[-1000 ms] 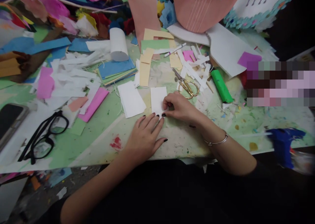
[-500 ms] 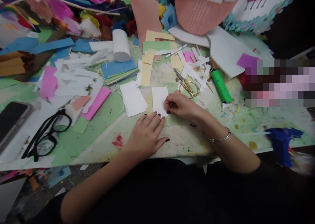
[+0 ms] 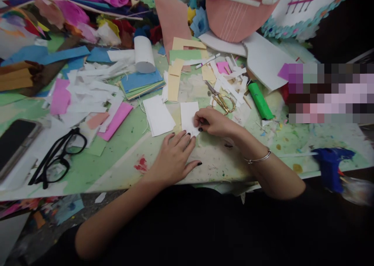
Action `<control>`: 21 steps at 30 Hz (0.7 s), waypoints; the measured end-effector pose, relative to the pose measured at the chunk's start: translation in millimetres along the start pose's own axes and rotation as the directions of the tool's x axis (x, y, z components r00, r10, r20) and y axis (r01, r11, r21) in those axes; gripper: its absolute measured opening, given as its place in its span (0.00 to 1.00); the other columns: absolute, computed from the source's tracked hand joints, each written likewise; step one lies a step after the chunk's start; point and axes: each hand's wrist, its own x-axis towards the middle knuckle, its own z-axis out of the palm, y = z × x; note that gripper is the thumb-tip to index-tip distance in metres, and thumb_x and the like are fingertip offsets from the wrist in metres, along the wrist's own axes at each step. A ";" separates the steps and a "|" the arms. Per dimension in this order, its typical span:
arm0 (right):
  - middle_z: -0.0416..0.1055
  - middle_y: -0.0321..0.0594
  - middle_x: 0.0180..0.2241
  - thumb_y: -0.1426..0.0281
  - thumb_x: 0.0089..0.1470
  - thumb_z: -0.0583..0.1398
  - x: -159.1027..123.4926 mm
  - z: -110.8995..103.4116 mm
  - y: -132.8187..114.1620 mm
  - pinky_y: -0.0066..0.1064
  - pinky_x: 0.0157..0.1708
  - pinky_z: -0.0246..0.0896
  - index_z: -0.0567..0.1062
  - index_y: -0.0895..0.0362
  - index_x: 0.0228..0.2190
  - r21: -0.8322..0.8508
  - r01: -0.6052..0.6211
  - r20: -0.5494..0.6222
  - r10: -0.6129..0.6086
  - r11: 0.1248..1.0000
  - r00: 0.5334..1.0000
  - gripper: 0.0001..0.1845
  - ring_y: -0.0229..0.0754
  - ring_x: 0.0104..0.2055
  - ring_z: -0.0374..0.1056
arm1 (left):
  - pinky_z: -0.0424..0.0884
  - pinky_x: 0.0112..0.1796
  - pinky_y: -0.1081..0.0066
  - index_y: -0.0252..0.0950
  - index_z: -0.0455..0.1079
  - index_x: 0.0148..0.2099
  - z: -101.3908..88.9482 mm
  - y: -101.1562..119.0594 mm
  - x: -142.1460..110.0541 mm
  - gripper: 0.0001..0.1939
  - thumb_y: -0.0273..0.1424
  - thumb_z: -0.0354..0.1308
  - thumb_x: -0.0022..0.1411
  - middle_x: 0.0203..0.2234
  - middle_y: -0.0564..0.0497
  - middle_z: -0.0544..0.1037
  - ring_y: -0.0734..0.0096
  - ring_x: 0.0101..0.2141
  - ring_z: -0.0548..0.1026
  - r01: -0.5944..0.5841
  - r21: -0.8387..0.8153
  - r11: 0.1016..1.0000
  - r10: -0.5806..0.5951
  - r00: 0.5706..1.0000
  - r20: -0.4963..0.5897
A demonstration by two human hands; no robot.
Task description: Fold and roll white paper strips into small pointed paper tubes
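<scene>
A small white paper rectangle (image 3: 188,112) lies on the table in front of me. My left hand (image 3: 173,155) is open and laid flat, its fingertips on the paper's lower edge. At the paper's lower right side, my right hand (image 3: 210,121) has its fingers curled and the thumb pressed in, pinching the paper there; the exact grip is partly hidden. Just left lies a stack of white paper pieces (image 3: 159,116). Gold-handled scissors (image 3: 222,100) rest beyond my right hand.
Black glasses (image 3: 58,156) and a phone (image 3: 17,145) lie at left. Paper strips (image 3: 93,86), coloured sheets (image 3: 140,82) and a white roll (image 3: 144,55) are behind. A green roll (image 3: 260,102) and a blue glue gun (image 3: 331,166) are at right.
The view has shifted slightly. Both hands keep nearly the same pose at the white paper, and nothing else has visibly moved.
</scene>
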 end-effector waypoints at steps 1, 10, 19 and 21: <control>0.67 0.36 0.27 0.84 0.40 0.57 0.1 -0.9 0.9 0.32 0.37 0.52 0.71 0.57 0.27 0.010 0.007 0.005 -0.007 1.000 1.000 0.12 0.40 0.34 0.60 | 0.55 0.56 0.50 0.30 0.58 0.64 -1.1 0.4 1.7 0.31 0.46 0.48 0.67 0.55 0.37 0.69 0.48 0.59 0.60 0.003 0.000 1.000 -0.003 1.000 0.002; 0.66 0.37 0.28 0.77 0.46 0.61 -0.7 -5.4 -0.9 0.32 0.37 0.53 0.72 0.58 0.30 0.096 0.005 0.034 -0.008 0.995 0.999 0.06 0.39 0.33 0.59 | 0.56 0.54 0.49 0.28 0.58 0.64 1.3 5.3 8.5 0.37 0.51 0.52 0.63 0.52 0.34 0.68 0.44 0.56 0.61 0.026 0.043 0.999 -0.025 1.000 -0.013; 0.66 0.36 0.26 0.80 0.43 0.61 -1.7 2.8 -4.3 0.32 0.37 0.51 0.72 0.58 0.28 0.038 -0.041 -0.061 0.044 0.998 0.997 0.07 0.40 0.34 0.59 | 0.55 0.58 0.48 0.27 0.61 0.62 1.5 2.8 -0.7 0.37 0.52 0.50 0.64 0.55 0.33 0.68 0.44 0.59 0.60 0.023 -0.025 0.999 -0.024 0.999 -0.032; 0.66 0.36 0.27 0.79 0.44 0.62 -2.3 3.0 -3.5 0.32 0.37 0.51 0.73 0.58 0.28 0.032 -0.034 -0.068 0.036 0.999 0.997 0.07 0.40 0.34 0.59 | 0.55 0.58 0.47 0.27 0.62 0.61 1.8 0.0 -2.3 0.37 0.53 0.49 0.64 0.56 0.32 0.67 0.44 0.60 0.59 0.007 -0.039 0.999 -0.008 1.000 -0.026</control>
